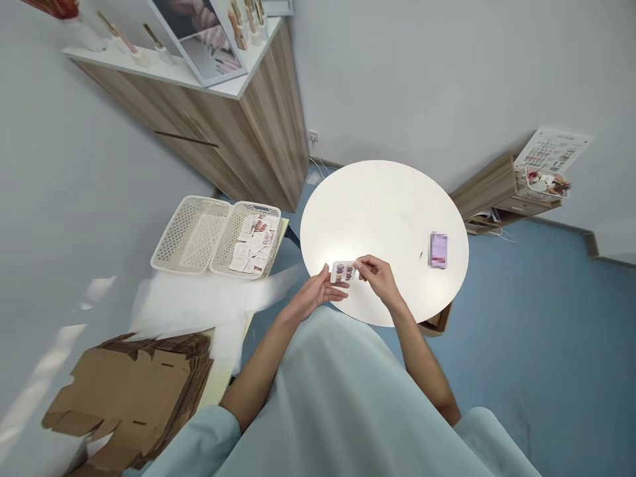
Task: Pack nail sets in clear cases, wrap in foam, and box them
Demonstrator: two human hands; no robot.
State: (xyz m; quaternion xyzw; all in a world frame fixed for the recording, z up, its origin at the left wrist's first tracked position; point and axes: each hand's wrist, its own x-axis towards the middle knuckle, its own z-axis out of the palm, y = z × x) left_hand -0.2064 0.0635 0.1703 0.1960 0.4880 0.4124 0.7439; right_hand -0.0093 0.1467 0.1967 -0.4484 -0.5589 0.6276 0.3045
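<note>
A small white card or flat pack [340, 272], printed or filled with rows of dark purple and yellowish oval shapes, is held up over the near edge of the white round table [377, 199]. My left hand [318, 291] has its thumb at the card's left edge and fingers behind and under it, the lower ones stretched out. With thumb and fingertips, my right hand [376, 275] pinches the card's upper right corner. Whether the ovals are a picture or real pieces is too small to tell.
A purple pack [438, 250], blurred, lies at the table's right. On the left are a white basket [191, 235], another basket [226, 262] holding printed paper pieces, white sheets [173, 301] and stacked flat brown cardboard boxes [134, 391]. A wooden cabinet [268, 112] stands behind.
</note>
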